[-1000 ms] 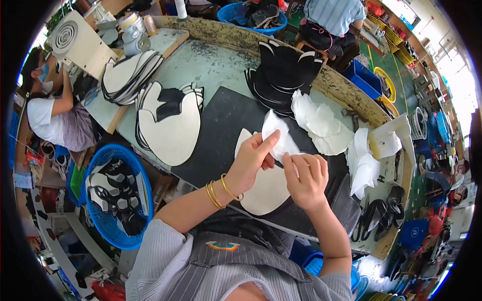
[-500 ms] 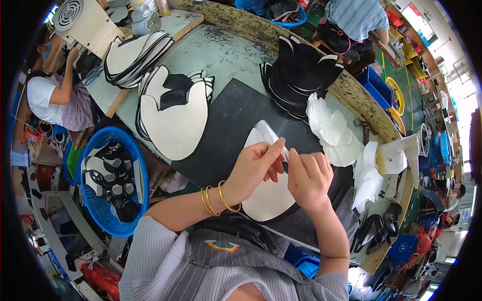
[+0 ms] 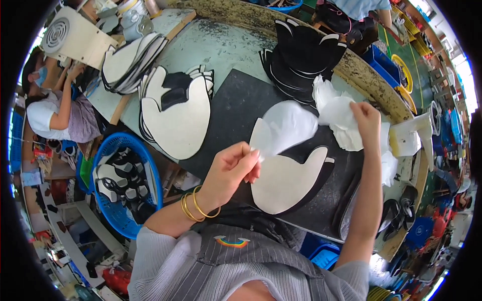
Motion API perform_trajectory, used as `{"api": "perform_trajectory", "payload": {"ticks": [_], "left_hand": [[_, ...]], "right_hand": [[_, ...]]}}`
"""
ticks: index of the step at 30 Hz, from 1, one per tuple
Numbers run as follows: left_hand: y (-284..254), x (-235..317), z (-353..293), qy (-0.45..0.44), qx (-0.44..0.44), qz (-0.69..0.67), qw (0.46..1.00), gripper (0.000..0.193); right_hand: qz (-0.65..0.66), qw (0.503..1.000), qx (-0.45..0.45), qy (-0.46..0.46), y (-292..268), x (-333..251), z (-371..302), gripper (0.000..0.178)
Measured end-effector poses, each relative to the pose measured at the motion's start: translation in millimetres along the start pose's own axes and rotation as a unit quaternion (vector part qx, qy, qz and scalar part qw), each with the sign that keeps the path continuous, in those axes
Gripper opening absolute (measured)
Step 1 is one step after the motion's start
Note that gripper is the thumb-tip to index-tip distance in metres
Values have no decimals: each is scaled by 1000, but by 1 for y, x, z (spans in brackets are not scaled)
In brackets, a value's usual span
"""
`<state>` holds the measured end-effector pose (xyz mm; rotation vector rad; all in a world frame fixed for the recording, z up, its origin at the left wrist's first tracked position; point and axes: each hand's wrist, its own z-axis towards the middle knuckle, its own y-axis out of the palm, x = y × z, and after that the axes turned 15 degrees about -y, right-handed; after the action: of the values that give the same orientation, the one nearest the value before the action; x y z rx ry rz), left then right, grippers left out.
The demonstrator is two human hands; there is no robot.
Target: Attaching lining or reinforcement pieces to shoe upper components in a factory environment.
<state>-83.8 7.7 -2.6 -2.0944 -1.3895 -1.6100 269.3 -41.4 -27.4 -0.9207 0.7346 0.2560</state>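
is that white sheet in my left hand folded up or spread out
Spread out: the white sheet shows a broad, rounded outline beyond the left hand, which pinches one end.

Beige machine [image 3: 83,44]: round vent [image 3: 58,33] on its side
Blue basket [image 3: 113,218]: holding black-and-white pieces [image 3: 118,175]
Co-worker [image 3: 57,113]: blue mask [image 3: 41,76], white sleeve [image 3: 56,118]
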Motion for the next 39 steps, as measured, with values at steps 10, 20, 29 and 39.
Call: {"api": "perform_trajectory", "payload": {"ticks": [10,20,29,39], "left_hand": [[-15,-4,-8,-57,-244,-317,915,26],[-9,23,-21,163,-149,292,930,116],[47,-8,-26,-17,-167,266,949,17],[58,-26,-44,55,-115,275,953,23]], "right_hand": [[568,799,-166,105,52,-120,-135,50],[364,902,-230,-20,-18,-171,-161,17],[1,970,141,-200,-23,-165,-191,33],[-54,943,69,-320,-11,-164,-192,29]]}}
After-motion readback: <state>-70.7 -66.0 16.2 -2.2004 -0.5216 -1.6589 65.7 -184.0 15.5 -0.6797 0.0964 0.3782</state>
